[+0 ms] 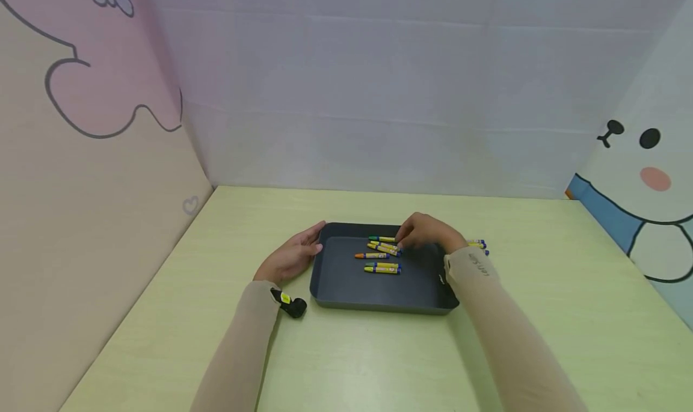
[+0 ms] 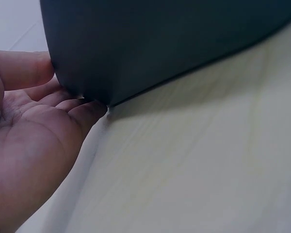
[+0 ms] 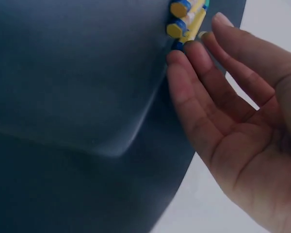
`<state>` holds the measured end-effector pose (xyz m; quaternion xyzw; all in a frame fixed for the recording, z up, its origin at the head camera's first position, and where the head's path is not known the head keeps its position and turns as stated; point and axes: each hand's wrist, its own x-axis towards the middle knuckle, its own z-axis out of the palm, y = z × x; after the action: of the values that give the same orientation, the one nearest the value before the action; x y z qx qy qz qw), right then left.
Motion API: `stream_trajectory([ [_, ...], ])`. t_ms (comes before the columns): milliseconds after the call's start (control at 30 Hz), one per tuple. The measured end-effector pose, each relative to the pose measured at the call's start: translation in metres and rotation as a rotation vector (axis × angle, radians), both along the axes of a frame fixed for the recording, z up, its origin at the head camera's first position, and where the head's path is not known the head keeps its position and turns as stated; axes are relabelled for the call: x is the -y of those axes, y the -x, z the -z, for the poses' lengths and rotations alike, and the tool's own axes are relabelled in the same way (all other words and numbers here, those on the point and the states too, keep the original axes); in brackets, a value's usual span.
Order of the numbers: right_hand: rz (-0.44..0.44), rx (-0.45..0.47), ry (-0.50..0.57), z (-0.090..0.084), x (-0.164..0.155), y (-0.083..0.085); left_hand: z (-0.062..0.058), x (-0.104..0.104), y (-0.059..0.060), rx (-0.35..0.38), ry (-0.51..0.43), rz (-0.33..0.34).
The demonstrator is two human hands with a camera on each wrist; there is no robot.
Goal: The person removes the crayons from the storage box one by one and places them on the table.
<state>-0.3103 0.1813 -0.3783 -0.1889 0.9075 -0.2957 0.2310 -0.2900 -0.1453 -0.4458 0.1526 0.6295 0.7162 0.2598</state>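
A dark grey tray (image 1: 379,307) sits on the pale green table (image 1: 346,352), and several yellow-wrapped crayons (image 1: 382,269) lie loose inside it. My left hand (image 1: 303,251) rests flat against the tray's left rim; in the left wrist view the straight fingers (image 2: 82,109) touch the tray's corner (image 2: 160,43). My right hand (image 1: 414,239) hovers over the tray's far right side. Its relaxed fingertips (image 3: 184,53) touch the blue ends of a small bunch of crayons (image 3: 186,19) on the tray floor (image 3: 77,97). Neither hand grips anything.
A few more crayons (image 1: 477,244) lie on the table just right of the tray, behind my right wrist. A small black device (image 1: 292,305) is strapped at my left wrist. Decorated panels wall the table on the left, back and right.
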Motion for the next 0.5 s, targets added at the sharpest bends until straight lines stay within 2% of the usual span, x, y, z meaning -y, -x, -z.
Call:
stream_trajectory([
  [233, 0.041, 0.017, -0.015, 0.001, 0.006, -0.004, 0.000, 0.000, 0.001, 0.003, 0.001, -0.004],
  [500, 0.066, -0.003, -0.038, 0.008, 0.013, -0.003, -0.001, 0.001, 0.002, 0.006, 0.001, 0.000],
])
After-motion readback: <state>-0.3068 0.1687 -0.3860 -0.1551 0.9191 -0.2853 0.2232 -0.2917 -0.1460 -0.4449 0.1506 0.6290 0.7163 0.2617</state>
